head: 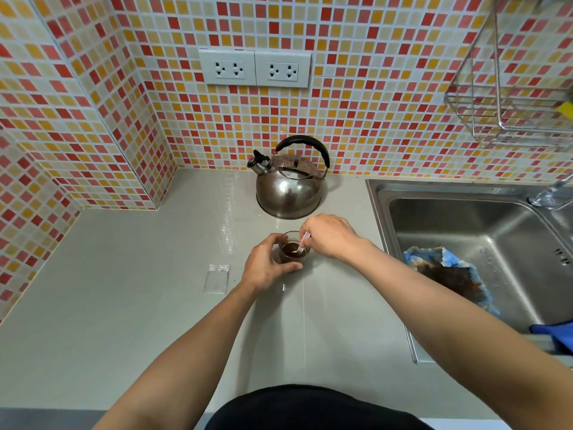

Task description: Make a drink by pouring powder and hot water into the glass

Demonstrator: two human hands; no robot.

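Observation:
A small clear glass (291, 250) stands on the grey counter (139, 305), holding dark brown liquid. My left hand (266, 265) wraps around its left side and front. My right hand (328, 235) hovers at the glass's right rim and pinches a thin white spoon (303, 242) whose tip dips into the liquid. A steel kettle (288, 184) with a black handle sits just behind the glass, against the tiled wall. An empty clear plastic packet (217, 278) lies flat on the counter to the left of the glass.
A steel sink (483, 243) is set into the counter on the right, with a stained blue cloth (449, 274) inside. A wire rack (508, 88) hangs at the upper right. Two wall sockets (255, 68) sit above the kettle.

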